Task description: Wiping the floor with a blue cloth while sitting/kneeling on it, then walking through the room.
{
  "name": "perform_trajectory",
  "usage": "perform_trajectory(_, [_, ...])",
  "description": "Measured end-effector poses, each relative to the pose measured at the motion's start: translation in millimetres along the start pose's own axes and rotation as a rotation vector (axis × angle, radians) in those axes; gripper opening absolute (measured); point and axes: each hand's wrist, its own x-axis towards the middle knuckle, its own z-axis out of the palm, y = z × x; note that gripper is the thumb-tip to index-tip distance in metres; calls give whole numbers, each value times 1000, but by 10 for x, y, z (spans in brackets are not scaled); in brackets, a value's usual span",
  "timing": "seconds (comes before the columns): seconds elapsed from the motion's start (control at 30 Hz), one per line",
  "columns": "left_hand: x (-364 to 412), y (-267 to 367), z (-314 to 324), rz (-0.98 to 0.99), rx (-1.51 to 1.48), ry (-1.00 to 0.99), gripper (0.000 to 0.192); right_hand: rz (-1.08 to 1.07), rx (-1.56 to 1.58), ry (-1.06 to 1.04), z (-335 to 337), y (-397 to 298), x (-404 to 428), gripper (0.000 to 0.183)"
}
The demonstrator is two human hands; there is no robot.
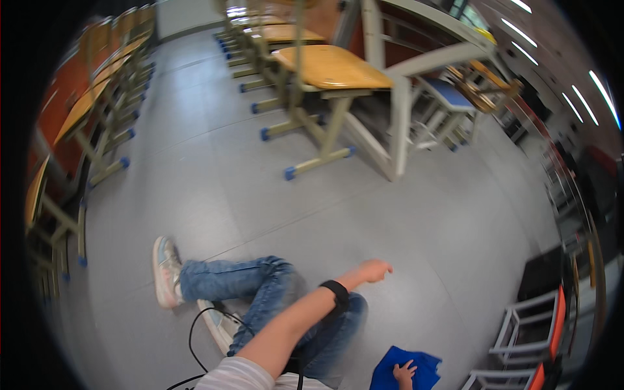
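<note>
My left arm, in a pale striped sleeve and with a black band (335, 295) round it, reaches across my legs in blue jeans (229, 279). At its end my left hand (374, 271) is over the grey floor (312, 204), its fingers partly bent and blurred. I see nothing in it, but the inside of the hand is hidden. At the bottom edge, my right hand (404, 372) lies on a blue cloth (429, 365) with its fingers spread. The cloth is flat on the floor, and its lower part runs out of view.
A black cable (191, 336) loops beside my shoe (167, 273). Ahead stand a wooden-seated chair (336, 68) and a pale metal frame (400, 126). More chairs (97, 83) line the left. Stools with orange seats (557, 321) stand at the right.
</note>
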Motion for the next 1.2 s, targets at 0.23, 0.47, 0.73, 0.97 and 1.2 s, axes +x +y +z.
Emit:
perform_trajectory(0.23, [-1120,-1093,-639,-444,-288,388,40,-619,-218,-1,-868,-2296,305,76])
perform_trajectory(0.47, [-1225,-1083,-160,-672,-275,1066,17,-1671,-693,27,-557,-4580,-829,51])
perform_trajectory(0.73, [-1109,-1063,-270,-560,-167,1202,31,-1987,-513,465,-184,-5453,-845,47])
perform_trajectory(0.97, [-986,-1137,-114,-620,-249,1034,34,-1069,-223,475,-1155,-4258,1129,55])
perform_trajectory(1.2, [-684,-1123,-246,-540,-384,778,31,-216,-542,321,-1094,566,2111,65])
